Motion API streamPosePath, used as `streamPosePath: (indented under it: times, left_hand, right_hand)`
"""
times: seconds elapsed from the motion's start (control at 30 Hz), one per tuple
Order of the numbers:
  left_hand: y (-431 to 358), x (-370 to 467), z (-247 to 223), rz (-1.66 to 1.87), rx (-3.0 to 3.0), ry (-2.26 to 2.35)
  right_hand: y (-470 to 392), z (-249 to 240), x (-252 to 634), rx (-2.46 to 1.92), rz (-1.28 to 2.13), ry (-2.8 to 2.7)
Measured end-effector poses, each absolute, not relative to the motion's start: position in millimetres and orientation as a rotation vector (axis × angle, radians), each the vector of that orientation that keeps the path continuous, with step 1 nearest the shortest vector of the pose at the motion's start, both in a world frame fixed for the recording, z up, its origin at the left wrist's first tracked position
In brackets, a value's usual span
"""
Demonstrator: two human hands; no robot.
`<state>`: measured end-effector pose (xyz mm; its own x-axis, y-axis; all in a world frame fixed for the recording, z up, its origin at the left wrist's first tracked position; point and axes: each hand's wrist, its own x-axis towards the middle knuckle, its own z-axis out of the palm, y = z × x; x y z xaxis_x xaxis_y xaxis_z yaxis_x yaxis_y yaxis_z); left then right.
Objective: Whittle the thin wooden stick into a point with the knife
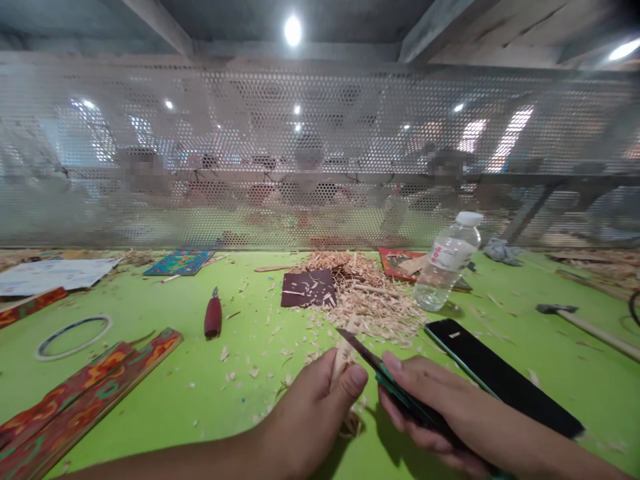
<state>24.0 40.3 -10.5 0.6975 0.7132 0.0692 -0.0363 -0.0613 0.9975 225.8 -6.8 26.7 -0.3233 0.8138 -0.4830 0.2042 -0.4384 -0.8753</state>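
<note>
My left hand (325, 400) is closed around a pale stick of wood (343, 353), its upper end pointing away from me. In my right hand (440, 407) is a utility knife (400, 393) with a dark and green handle, gripped with the thumb along its top. The knife's dark blade (357, 343) reaches left across the stick, at or very near the wood. Past both hands lies a heap of curled wood shavings (373, 307). A dark brown square of sandpaper (309, 289), sprinkled with shavings, rests at the heap's left side.
A black phone (500, 373) lies right of my right hand, a clear bottle (447, 263) behind it. A hammer (590, 327) is far right. Left are a red-handled carving tool (213, 317), a tape ring (75, 337) and patterned strips (100, 400). A perforated screen (240, 153) closes the back.
</note>
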Motion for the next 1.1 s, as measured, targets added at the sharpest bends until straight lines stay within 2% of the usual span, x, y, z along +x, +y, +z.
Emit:
streamPosePath:
  times: [0.13,0.33,0.53,0.73,1.1]
  left_hand:
    - [39.2,22.8,-13.8,0.742,1.494,0.513]
    - [39.2,22.3,-16.2,0.731,1.558,0.653]
    - [37.2,24.3,-12.1,0.744,1.662,0.64]
    - [38.9,24.1,-15.6,0.717,1.689,0.722]
    - [38.1,23.0,-16.3,0.682,1.689,0.736]
  right_hand:
    - [-4.2,31.7,226.4,-1.582,1.601,-1.625]
    - [-5.8,26.8,220.9,-1.565,1.412,-1.759]
    - [-11.7,24.3,210.8,-1.562,1.971,-1.199]
    - [-8.0,25.3,211.3,-1.469,2.26,-0.791]
    - [-5.4,20.3,215.1,-1.269,2.371,-0.691]
